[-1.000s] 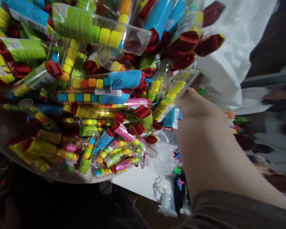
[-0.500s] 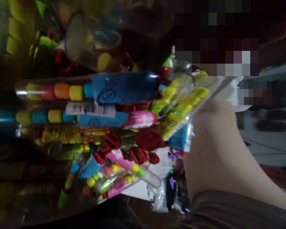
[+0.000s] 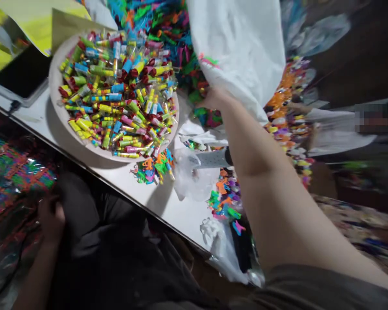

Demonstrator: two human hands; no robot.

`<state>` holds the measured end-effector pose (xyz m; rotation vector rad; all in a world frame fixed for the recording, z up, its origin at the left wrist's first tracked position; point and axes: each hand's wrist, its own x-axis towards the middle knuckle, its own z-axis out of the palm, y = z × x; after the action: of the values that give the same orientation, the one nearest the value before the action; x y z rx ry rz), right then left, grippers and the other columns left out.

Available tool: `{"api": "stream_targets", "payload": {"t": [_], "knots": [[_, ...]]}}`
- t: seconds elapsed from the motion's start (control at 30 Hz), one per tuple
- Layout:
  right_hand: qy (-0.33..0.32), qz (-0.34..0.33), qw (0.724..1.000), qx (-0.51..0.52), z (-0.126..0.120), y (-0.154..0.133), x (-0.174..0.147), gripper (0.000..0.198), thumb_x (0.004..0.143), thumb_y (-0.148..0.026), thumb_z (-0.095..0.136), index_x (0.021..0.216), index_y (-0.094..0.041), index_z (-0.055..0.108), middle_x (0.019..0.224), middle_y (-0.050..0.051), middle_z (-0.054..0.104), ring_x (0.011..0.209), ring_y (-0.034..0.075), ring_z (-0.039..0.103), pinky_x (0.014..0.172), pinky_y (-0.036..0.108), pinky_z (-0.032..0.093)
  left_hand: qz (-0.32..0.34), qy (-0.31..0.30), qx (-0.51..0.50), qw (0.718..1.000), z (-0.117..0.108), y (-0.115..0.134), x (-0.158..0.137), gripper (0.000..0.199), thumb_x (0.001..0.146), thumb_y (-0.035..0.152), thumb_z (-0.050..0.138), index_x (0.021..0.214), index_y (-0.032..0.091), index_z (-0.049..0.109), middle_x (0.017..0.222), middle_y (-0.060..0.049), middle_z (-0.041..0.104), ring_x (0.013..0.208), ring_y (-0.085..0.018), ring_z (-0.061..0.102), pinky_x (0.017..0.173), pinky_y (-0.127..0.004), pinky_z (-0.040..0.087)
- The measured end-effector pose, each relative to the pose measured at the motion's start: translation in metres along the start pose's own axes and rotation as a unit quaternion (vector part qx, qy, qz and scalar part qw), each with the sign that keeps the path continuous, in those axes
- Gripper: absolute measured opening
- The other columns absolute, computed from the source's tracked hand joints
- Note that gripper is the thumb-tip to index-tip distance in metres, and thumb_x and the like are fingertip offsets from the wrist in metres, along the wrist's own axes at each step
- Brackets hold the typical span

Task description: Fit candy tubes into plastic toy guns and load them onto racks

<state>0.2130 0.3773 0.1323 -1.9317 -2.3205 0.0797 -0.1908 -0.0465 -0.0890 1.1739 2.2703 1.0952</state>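
My right hand (image 3: 212, 100) reaches across the table to a heap of small bright plastic pieces (image 3: 181, 56), beside the lower edge of a white sack (image 3: 236, 47). Its fingers are blurred and partly lost against the heap, so any hold is unclear. At lower left, my left hand (image 3: 51, 217) hangs low by the dark trousers, in shadow and smeared. A clear bag of colourful pieces (image 3: 22, 172) lies close to it. Left of my right hand, a round pale basin (image 3: 54, 86) is full of small clear tubes with coloured beads, bright labels and red ends.
On the white table (image 3: 116, 174) lie a small pile of plastic figures (image 3: 155, 165), clear plastic bags (image 3: 194, 181) and a pale cylinder (image 3: 213, 158). A dark flat device (image 3: 22, 71) rests behind the basin. Another person's white-sleeved arm (image 3: 336, 127) appears at right.
The bead tubes that filled the view up close now appear farther off in the basin. The view has pulled back, bringing the table, white sack and my left hand into sight.
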Motion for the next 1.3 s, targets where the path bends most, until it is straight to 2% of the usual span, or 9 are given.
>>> {"api": "stream_targets", "payload": {"t": [0.17, 0.37, 0.47, 0.67, 0.8, 1.0, 1.1, 1.2, 1.3], "knots": [[-0.060, 0.052, 0.994, -0.079, -0.034, -0.042, -0.050, 0.036, 0.054, -0.038, 0.060, 0.069, -0.007, 0.050, 0.104, 0.019, 0.062, 0.104, 0.016, 0.058, 0.077, 0.022, 0.038, 0.046, 0.040, -0.018, 0.998, -0.003, -0.014, -0.006, 0.017, 0.078, 0.023, 0.042, 0.085, 0.019, 0.058, 0.091, -0.008, 0.062, 0.097, -0.024, 0.057, 0.091, -0.043, 0.047], [-0.007, 0.011, 0.999, -0.035, -0.065, -0.061, -0.201, 0.056, 0.068, -0.040, 0.061, 0.109, -0.001, 0.055, 0.100, 0.014, 0.063, 0.091, 0.016, 0.058, 0.074, 0.030, 0.039, 0.039, 0.018, -0.028, 0.999, -0.009, -0.012, -0.015, 0.021, 0.080, 0.018, 0.041, 0.093, 0.017, 0.058, 0.100, -0.011, 0.059, 0.099, -0.020, 0.054, 0.092, -0.036, 0.045], [0.013, 0.033, 0.999, 0.018, -0.047, -0.053, -0.292, 0.049, 0.068, -0.028, 0.067, 0.114, -0.012, 0.057, 0.091, 0.009, 0.064, 0.080, 0.015, 0.058, 0.072, 0.028, 0.042, 0.029, 0.006, -0.025, 0.999, -0.009, -0.008, -0.019, 0.022, 0.079, 0.014, 0.042, 0.095, 0.017, 0.058, 0.103, -0.010, 0.057, 0.102, -0.019, 0.053, 0.094, -0.034, 0.043], [0.016, 0.306, 0.951, 0.033, 0.031, -0.015, -0.429, 0.048, 0.067, -0.030, 0.062, 0.113, -0.020, 0.055, 0.089, 0.009, 0.063, 0.076, 0.023, 0.058, 0.071, 0.038, 0.046, 0.031, 0.004, -0.035, 0.999, -0.007, -0.001, -0.021, 0.023, 0.079, 0.009, 0.042, 0.095, 0.015, 0.057, 0.104, -0.011, 0.056, 0.105, -0.019, 0.051, 0.098, -0.035, 0.039], [0.031, 0.378, 0.922, 0.075, 0.076, -0.005, -0.447, 0.051, 0.068, -0.033, 0.061, 0.116, -0.018, 0.052, 0.100, 0.011, 0.060, 0.086, 0.023, 0.057, 0.082, 0.042, 0.045, 0.023, -0.001, -0.039, 0.999, -0.006, 0.001, -0.020, 0.024, 0.079, 0.007, 0.043, 0.095, 0.016, 0.056, 0.104, -0.010, 0.055, 0.105, -0.019, 0.050, 0.099, -0.036, 0.038], [-0.054, 0.196, 0.970, 0.134, 0.094, -0.007, -0.428, 0.064, 0.064, -0.032, 0.069, 0.122, -0.016, 0.048, 0.122, 0.015, 0.049, 0.109, 0.024, 0.050, 0.095, 0.038, 0.041, 0.015, 0.017, -0.030, 0.999, -0.006, -0.006, -0.027, 0.024, 0.079, 0.005, 0.044, 0.096, 0.015, 0.058, 0.104, -0.010, 0.056, 0.105, -0.019, 0.051, 0.100, -0.035, 0.037], [-0.095, 0.133, 0.968, 0.189, 0.090, -0.001, -0.422, 0.058, 0.064, -0.027, 0.068, 0.118, -0.015, 0.051, 0.116, 0.013, 0.053, 0.105, 0.022, 0.052, 0.094, 0.036, 0.042, 0.016, 0.024, -0.033, 0.999, -0.007, -0.014, -0.029, 0.024, 0.080, 0.006, 0.044, 0.096, 0.015, 0.059, 0.104, -0.010, 0.057, 0.106, -0.019, 0.051, 0.100, -0.035, 0.038], [-0.044, 0.204, 0.955, 0.211, 0.083, 0.006, -0.417, 0.046, 0.067, -0.029, 0.063, 0.111, -0.016, 0.052, 0.098, 0.008, 0.060, 0.088, 0.019, 0.057, 0.087, 0.036, 0.047, 0.004, 0.024, -0.035, 0.999, -0.007, -0.015, -0.026, 0.023, 0.080, 0.005, 0.044, 0.095, 0.015, 0.059, 0.104, -0.009, 0.057, 0.107, -0.019, 0.050, 0.099, -0.035, 0.039], [0.063, 0.297, 0.930, 0.205, 0.076, 0.002, -0.414, 0.036, 0.070, -0.033, 0.060, 0.101, -0.017, 0.051, 0.090, 0.007, 0.060, 0.081, 0.018, 0.057, 0.084, 0.036, 0.049, -0.015, 0.033, -0.049, 0.998, -0.008, 0.007, -0.030, 0.023, 0.080, 0.005, 0.043, 0.094, 0.014, 0.059, 0.102, -0.009, 0.058, 0.108, -0.019, 0.050, 0.101, -0.035, 0.038]]}}
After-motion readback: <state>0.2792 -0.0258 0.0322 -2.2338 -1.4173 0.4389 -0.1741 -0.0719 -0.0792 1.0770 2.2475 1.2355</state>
